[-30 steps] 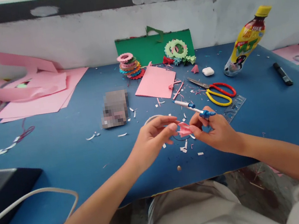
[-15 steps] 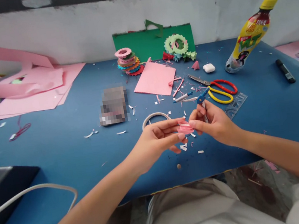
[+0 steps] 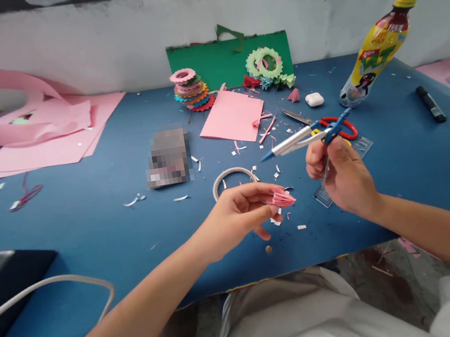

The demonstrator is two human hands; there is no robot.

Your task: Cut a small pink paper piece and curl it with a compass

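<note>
A small pleated piece of pink paper (image 3: 283, 199) is pinched between the fingertips of my left hand (image 3: 242, 211), just above the table. To its right, my right hand (image 3: 343, 172) is closed around a blue and white drawing compass (image 3: 291, 142). One leg of the compass, pen-like with a blue tip, points left; the other leg runs down by my fingers and is partly covered. Beneath the right hand lies a clear ruler (image 3: 324, 196). Red and yellow scissors (image 3: 348, 125) rest behind the compass, partly hidden. A roll of tape (image 3: 232, 172) lies behind my left hand.
Behind are a pink sheet (image 3: 233, 117), a stack of paper rings (image 3: 191, 91), a light green ring (image 3: 264, 64) and a green board (image 3: 208, 60). A white earbud case (image 3: 314, 99), a tilted bottle (image 3: 380, 47), a black marker (image 3: 430, 104) and a blurred-out rectangle (image 3: 168, 157) lie around.
My right hand has let go of the pink paper and moved right. The compass in it has swung up, its pen leg now pointing left. My left hand keeps the paper in place.
</note>
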